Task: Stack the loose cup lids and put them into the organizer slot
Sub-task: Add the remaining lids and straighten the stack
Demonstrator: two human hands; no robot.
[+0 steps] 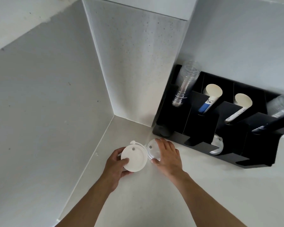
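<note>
Left hand (116, 163) holds a white lid (134, 158) just off the counter (154, 194), thumb on top, fingers curled under the rim. There may be more lids beneath it; can't tell how many. Right hand (168, 155) lies flat with fingers spread over a second lid (152, 149) on the counter, covering it rather than gripping it. The two lids touch or overlap at their edges.

The organizer (203, 128) is black, against the wall to the right, just beyond the right hand. A lower front slot already holds some lids (217, 145). The upper slots hold clear cups (185, 84) and paper cups (211, 99).

Risks from here:
- The flat lid has no lifted edge to grab. A palm press could just slide it toward the organizer base.
- Each lid seems to have a tab at the rim. If the tabs aren't lined up the stack probably sits crooked and could jam at the slot mouth.
- Thumb-and-fingers hold on thin plastic: squeeze too hard and it flexes, and any lids underneath drop out.
- The slot is narrow and partly full. A tilted stack could catch on the divider or push out the lids already inside.
</note>
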